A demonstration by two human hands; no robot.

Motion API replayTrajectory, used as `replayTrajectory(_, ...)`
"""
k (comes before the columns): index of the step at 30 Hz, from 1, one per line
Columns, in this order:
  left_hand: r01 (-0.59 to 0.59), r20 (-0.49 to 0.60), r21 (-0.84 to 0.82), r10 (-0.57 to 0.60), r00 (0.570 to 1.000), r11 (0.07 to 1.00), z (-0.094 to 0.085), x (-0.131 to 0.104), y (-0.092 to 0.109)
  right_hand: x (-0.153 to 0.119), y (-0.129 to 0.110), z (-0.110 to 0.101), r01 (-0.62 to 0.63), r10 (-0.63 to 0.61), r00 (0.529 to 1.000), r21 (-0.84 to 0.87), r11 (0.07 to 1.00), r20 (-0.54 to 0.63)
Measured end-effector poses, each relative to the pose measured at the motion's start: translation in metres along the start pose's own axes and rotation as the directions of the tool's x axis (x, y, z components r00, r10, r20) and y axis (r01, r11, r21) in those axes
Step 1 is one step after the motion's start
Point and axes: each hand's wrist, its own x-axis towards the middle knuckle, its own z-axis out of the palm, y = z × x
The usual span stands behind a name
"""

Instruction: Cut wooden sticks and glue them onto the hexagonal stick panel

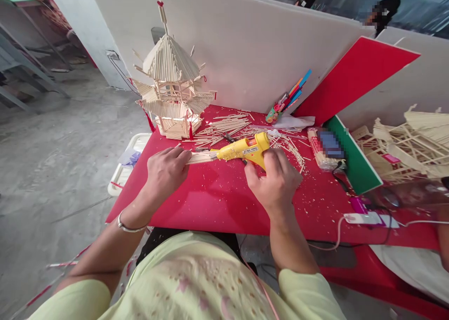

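Observation:
A yellow glue gun (242,149) is gripped in my right hand (275,177), its nozzle pointing left. My left hand (167,170) is closed on a small bundle of thin wooden sticks (201,157), and the nozzle is at the right end of these sticks. Behind my left hand stands a pagoda model (171,90) built of sticks, with red tassels. Loose sticks (228,126) lie in a heap beyond the glue gun. A dark tool, partly hidden, rests on the table behind the gun.
The red table (210,198) is strewn with wood crumbs. At its back stands a cup of coloured pens (271,115). To the right are packed sticks (326,158), a green board (354,156), another stick model (403,142) and a power strip (363,218) with cables.

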Motion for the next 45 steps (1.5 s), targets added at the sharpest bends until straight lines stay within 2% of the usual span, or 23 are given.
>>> replayTrajectory(11,-0.004,0.030,0.012,0.003,1.000,1.000,-0.001,0.002,-0.001,-0.003,0.003,0.004,0.002,-0.002,0.999,-0.008,1.000,0.043)
replayTrajectory(19,0.023,0.050,0.019,-0.024,0.998,1.000,0.004,0.001,-0.004,-0.002,0.001,0.001,0.041,-0.040,0.999,0.026,0.999,-0.016)
replayTrajectory(26,0.038,0.069,0.035,-0.040,0.997,0.999,0.004,0.001,-0.003,-0.004,0.001,0.001,0.037,-0.037,0.999,-0.001,0.999,-0.003)
replayTrajectory(30,0.063,0.083,-0.021,-0.061,0.995,0.998,0.002,0.001,-0.002,-0.005,0.002,0.002,0.049,-0.050,0.999,-0.025,0.998,-0.018)
replayTrajectory(33,0.087,0.079,-0.122,-0.077,0.994,0.989,-0.001,0.002,-0.001,-0.007,0.004,0.004,0.059,-0.061,0.998,-0.044,0.997,-0.035)
replayTrajectory(38,0.154,0.069,-0.275,-0.140,0.988,0.949,-0.007,0.004,0.002,-0.010,0.005,0.004,-0.025,0.025,1.000,-0.023,0.999,-0.005)
replayTrajectory(45,0.145,0.037,-0.301,-0.140,0.989,0.943,-0.005,0.001,0.005,-0.009,-0.004,0.003,-0.074,0.074,0.997,0.010,0.997,-0.013)
